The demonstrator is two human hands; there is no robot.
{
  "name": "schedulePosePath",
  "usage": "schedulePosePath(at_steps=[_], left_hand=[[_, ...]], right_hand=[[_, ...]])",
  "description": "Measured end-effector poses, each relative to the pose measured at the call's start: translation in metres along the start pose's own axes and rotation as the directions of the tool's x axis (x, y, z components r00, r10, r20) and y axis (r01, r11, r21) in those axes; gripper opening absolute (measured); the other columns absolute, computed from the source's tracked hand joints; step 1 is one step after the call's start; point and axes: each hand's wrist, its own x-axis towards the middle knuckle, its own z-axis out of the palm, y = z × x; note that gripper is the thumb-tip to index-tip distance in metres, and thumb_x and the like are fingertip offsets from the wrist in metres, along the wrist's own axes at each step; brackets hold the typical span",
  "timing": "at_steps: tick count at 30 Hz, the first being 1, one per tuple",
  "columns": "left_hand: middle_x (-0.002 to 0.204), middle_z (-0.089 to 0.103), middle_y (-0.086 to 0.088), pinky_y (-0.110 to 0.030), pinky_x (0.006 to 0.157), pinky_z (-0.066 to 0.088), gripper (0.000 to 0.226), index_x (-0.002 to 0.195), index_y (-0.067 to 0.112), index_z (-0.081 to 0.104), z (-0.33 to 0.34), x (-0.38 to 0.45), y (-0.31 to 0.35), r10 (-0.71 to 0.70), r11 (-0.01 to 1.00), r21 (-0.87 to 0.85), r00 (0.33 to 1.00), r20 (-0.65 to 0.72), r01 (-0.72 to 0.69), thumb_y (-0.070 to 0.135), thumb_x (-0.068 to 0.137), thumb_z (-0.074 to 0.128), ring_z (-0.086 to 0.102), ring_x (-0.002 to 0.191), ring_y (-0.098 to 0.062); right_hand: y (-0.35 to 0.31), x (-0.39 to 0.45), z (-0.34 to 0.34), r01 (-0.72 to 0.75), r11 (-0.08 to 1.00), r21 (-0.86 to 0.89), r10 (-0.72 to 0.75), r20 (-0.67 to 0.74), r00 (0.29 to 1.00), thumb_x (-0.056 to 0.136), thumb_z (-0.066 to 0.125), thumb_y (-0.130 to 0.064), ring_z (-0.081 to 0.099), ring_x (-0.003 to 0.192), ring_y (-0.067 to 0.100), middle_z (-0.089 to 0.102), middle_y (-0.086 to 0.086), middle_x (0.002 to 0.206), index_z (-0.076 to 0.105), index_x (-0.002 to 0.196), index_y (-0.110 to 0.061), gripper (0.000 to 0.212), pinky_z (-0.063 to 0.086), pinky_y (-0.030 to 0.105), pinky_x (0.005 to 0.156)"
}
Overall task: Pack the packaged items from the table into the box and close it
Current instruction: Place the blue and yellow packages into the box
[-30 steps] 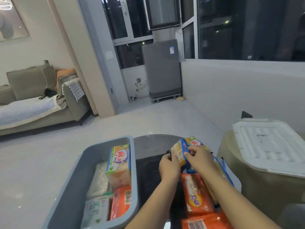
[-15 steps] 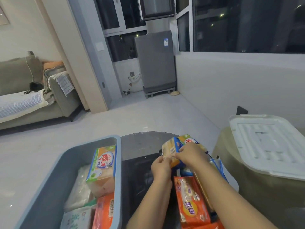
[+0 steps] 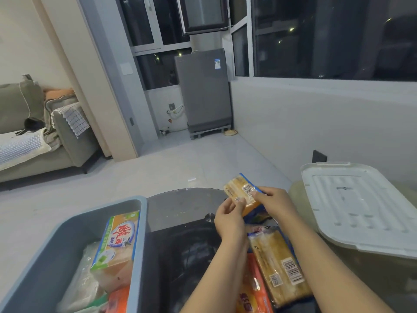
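A: What's getting cut off?
B: The box [image 3: 74, 256], by the bottom edge.
A: And the pack [image 3: 242, 192]?
B: Yellow, barcoded, being pinched above the table [image 3: 180, 206] by both left hand [image 3: 230, 219] and right hand [image 3: 278, 202].

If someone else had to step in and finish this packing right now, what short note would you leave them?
Hands: left hand and right hand together hold a yellow soap pack, lifted above the round glass table.
Where things are: the grey-blue storage box sits left of the table, already holding a green-and-orange soap pack and a few other packs. A yellow barcoded pack and an orange pack lie on the table. The white lid rests off to the right.
Done: several packs boxed.
Left: box the held pack and those on the table, then fit the lid.
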Motion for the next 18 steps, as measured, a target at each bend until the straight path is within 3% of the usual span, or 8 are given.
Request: schedulePosePath(at_steps=[3,6,8,9,11,13,15,18], left_hand=[[0.093,0.072,0.001,-0.016,0.058,0.052,0.013,0.1,0.016,0.069,0.003,0.008,-0.003,0.022,0.999,0.04,1.0,0.008,-0.022,0.019,0.09,0.061,0.069,0.082,-0.009],[0.092,0.07,0.005,-0.02,0.062,0.053,0.02,0.109,0.015,0.067,0.008,0.018,-0.006,0.009,0.995,0.102,1.0,-0.024,-0.007,0.021,0.093,0.056,0.066,0.08,-0.007],[0.104,0.067,0.0,-0.028,0.07,0.055,0.029,0.12,0.012,0.059,0.01,0.028,-0.008,-0.049,0.989,0.138,0.998,-0.043,0.055,0.022,0.093,0.056,0.064,0.084,-0.013],[0.105,0.066,-0.003,-0.028,0.066,0.052,0.03,0.12,0.011,0.058,0.011,0.031,-0.007,-0.085,0.978,0.189,0.995,-0.051,0.093,0.024,0.093,0.056,0.062,0.08,-0.014],[0.095,0.063,-0.006,-0.023,0.051,0.041,0.025,0.106,0.008,0.057,0.013,0.039,-0.005,-0.14,0.926,0.345,0.988,-0.07,0.155,0.03,0.093,0.054,0.053,0.065,-0.011],[0.083,0.056,-0.005,-0.023,0.047,0.036,0.025,0.096,0.008,0.05,0.016,0.045,-0.003,-0.184,0.872,0.441,0.977,-0.109,0.213,0.033,0.093,0.053,0.046,0.059,-0.011],[0.075,0.052,-0.004,-0.026,0.052,0.042,0.024,0.094,0.008,0.049,0.018,0.051,-0.002,-0.211,0.855,0.46,0.971,-0.115,0.24,0.031,0.093,0.054,0.047,0.06,-0.013],[0.084,0.063,-0.006,-0.031,0.062,0.052,0.02,0.093,0.007,0.061,0.017,0.058,-0.009,-0.216,0.857,0.469,0.975,-0.052,0.215,0.025,0.093,0.053,0.057,0.066,-0.014]], right_hand=[[0.012,0.008,-0.011,-0.038,0.991,0.125,0.045,-0.053,0.998,0.085,0.059,-0.011,0.07,0.066,0.026,0.073,0.002,0.067,0.074,0.084,-0.021,0.018,0.057,0.044,0.072],[0.026,0.014,-0.014,-0.058,0.987,0.149,0.074,-0.099,0.992,0.088,0.054,-0.012,0.069,0.077,0.033,0.073,0.011,0.078,0.071,0.084,-0.02,0.019,0.055,0.047,0.077],[0.032,0.017,-0.013,-0.069,0.986,0.151,0.088,-0.122,0.989,0.09,0.051,-0.013,0.069,0.084,0.036,0.072,0.015,0.087,0.068,0.087,-0.02,0.019,0.055,0.048,0.08],[0.033,0.019,-0.011,-0.07,0.985,0.155,0.09,-0.128,0.988,0.091,0.05,-0.014,0.069,0.084,0.035,0.072,0.014,0.088,0.067,0.086,-0.02,0.019,0.055,0.047,0.08],[0.034,0.024,-0.009,-0.052,0.988,0.149,0.073,-0.142,0.987,0.091,0.048,-0.017,0.069,0.081,0.03,0.072,0.01,0.087,0.067,0.089,-0.02,0.019,0.056,0.043,0.074],[0.035,0.029,-0.007,-0.033,0.993,0.111,0.052,-0.168,0.984,0.091,0.048,-0.021,0.066,0.079,0.018,0.07,0.001,0.085,0.067,0.098,-0.02,0.02,0.053,0.032,0.063],[0.039,0.032,-0.005,-0.036,0.993,0.112,0.055,-0.167,0.984,0.091,0.049,-0.024,0.065,0.08,0.016,0.069,-0.002,0.086,0.067,0.102,-0.018,0.022,0.052,0.031,0.064],[0.047,0.037,-0.004,-0.071,0.987,0.143,0.091,-0.137,0.986,0.09,0.049,-0.026,0.068,0.083,0.026,0.072,0.003,0.088,0.068,0.099,-0.022,0.022,0.056,0.047,0.08]])
